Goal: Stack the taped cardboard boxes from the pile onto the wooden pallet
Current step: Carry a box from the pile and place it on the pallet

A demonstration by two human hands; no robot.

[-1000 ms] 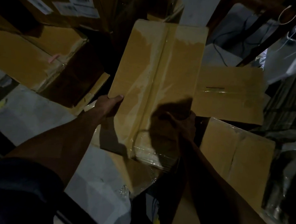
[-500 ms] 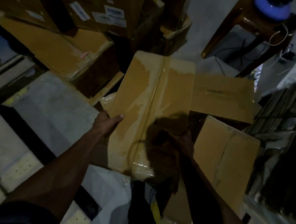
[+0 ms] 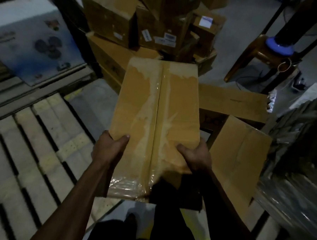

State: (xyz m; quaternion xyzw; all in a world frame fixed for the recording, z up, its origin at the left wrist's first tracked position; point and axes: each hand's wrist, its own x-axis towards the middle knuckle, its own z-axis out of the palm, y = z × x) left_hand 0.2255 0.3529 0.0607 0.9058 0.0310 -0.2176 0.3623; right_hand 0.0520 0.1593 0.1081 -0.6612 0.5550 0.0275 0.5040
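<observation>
I hold a long taped cardboard box (image 3: 158, 108) in the air in front of me, its clear tape running down the middle seam. My left hand (image 3: 109, 147) grips its left edge, thumb on top. My right hand (image 3: 196, 156) grips its right edge near the close end, thumb on top. The wooden pallet (image 3: 33, 144) with pale slats lies on the floor to the left and below. Two more taped boxes lie to the right: one flat (image 3: 233, 103) behind the held box, one (image 3: 240, 160) nearer me.
A pile of brown boxes (image 3: 140, 23) with white labels rises straight ahead. A white printed carton (image 3: 33, 40) leans at the upper left. A wooden chair with a blue object (image 3: 279, 45) stands at the upper right. Plastic-wrapped goods (image 3: 298, 164) fill the right side.
The box has come up off the pile and toward me. The view has swung left, bringing the pallet into sight. My right hand has shifted onto the box's right edge.
</observation>
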